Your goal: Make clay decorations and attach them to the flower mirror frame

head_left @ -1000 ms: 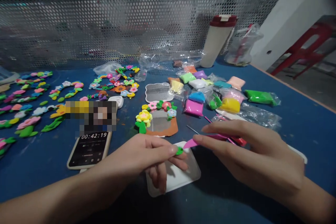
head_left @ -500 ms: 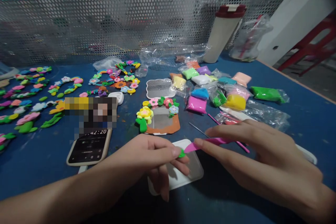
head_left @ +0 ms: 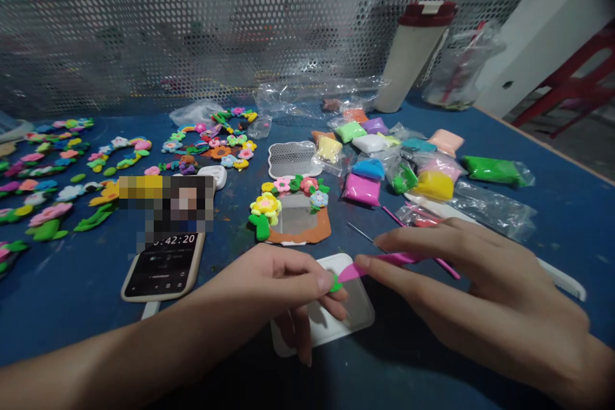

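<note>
Head camera view shows the green piece (head_left: 335, 283) between the person's two hands, at the left hand's thumb tip and above the white tray (head_left: 358, 314). The left hand (head_left: 295, 285) pinches it between thumb and forefinger, the other fingers loosely curled below. The right hand (head_left: 480, 298) is closed lightly round the pink tool (head_left: 353, 271), forefinger laid along it, and the tool's flat, pointed blade meets the piece or lies right beside it (the contact is too small to tell). The piece looks soft and matte, with small lobes. The tray has rounded corners and a smooth rim. Just beyond the hands, on the blue surface (head_left: 230, 224), lies the flower-trimmed frame (head_left: 314, 227), its lower edge a wavy brown band, its upper edge crowded with puffy petals and leaves round a flat grey centre. Behind it is the scalloped mirror (head_left: 292, 161), reflecting round perforations. Plump, glossy packets (head_left: 361, 189) in bright colours lie to the right amid crinkled clear plastic; the phone (head_left: 163, 269) and decorated rings (head_left: 221, 152) lie to the left.
</note>
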The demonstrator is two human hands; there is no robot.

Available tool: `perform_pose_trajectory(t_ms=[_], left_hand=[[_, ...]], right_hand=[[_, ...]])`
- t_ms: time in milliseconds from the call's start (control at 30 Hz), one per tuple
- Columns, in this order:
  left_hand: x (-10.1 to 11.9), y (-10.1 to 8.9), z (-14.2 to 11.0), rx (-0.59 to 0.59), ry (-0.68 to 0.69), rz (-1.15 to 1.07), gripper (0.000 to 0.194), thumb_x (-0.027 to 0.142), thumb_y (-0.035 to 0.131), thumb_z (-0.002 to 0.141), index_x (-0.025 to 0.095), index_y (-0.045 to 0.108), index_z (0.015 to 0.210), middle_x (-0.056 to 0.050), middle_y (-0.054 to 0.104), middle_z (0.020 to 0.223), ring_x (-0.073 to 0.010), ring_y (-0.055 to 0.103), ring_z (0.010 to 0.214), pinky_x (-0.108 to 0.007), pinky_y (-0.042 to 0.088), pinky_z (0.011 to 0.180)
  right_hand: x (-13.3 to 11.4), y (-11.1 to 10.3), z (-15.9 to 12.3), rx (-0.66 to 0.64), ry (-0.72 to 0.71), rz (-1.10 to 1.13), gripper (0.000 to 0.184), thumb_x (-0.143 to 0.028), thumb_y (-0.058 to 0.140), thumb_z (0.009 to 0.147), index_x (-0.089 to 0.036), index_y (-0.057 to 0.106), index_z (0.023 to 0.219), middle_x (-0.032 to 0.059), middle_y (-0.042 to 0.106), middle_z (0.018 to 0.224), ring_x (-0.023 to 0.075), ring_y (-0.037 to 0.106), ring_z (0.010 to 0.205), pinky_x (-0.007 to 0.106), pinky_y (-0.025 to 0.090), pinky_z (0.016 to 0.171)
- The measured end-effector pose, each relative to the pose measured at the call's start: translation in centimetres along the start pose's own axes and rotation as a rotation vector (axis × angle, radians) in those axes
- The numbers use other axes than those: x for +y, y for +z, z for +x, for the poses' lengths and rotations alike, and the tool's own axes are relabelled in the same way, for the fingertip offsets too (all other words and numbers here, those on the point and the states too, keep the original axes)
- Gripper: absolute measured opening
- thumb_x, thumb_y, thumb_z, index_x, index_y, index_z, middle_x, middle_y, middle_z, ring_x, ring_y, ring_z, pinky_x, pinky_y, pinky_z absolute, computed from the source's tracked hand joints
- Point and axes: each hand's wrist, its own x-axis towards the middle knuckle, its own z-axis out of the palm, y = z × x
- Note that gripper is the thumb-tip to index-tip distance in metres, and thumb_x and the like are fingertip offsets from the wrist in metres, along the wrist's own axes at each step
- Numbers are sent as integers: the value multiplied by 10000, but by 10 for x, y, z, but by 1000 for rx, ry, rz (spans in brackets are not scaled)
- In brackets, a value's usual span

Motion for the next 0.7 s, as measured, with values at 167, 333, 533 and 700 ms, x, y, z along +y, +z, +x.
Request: perform_pose_trajectory(t_ms=[167, 333, 533, 700], left_hand=[[-2, -2, 1, -10, 8, 9, 245, 387, 622, 785, 147, 668, 797, -16, 711, 809, -42, 549, 386, -170, 400, 453], [-2, 0, 1, 1, -4, 17, 272, 414, 623, 776, 147, 677, 788, -23, 705, 804, -59, 565, 406, -180, 388, 449], [-3, 1, 2, -11, -13, 1, 255, 400, 622, 768, 149, 669, 786, -6, 701, 791, -47, 545, 385, -174, 374, 444], [-5, 1, 2, -9, -15, -2, 253, 394, 619, 758, 145, 660, 784, -8, 704, 794, -42, 544, 387, -165, 363, 445]], right_hand=[[-1, -2, 0, 28, 70, -32, 255, -123, 428, 895, -259, 635, 958, 38, 632, 878, 153, 556, 665, 293, 421, 567], [-3, 1, -2, 6, 55, -15, 265, -135, 418, 901, -273, 638, 953, 28, 636, 883, 143, 549, 653, 289, 414, 559], [-1, 3, -3, -3, 39, -8, 258, -130, 422, 901, -266, 635, 958, 36, 632, 890, 148, 539, 678, 286, 412, 563], [-2, 3, -2, -17, 22, -15, 257, -153, 416, 914, -269, 642, 952, 33, 645, 875, 153, 534, 664, 288, 399, 548]])
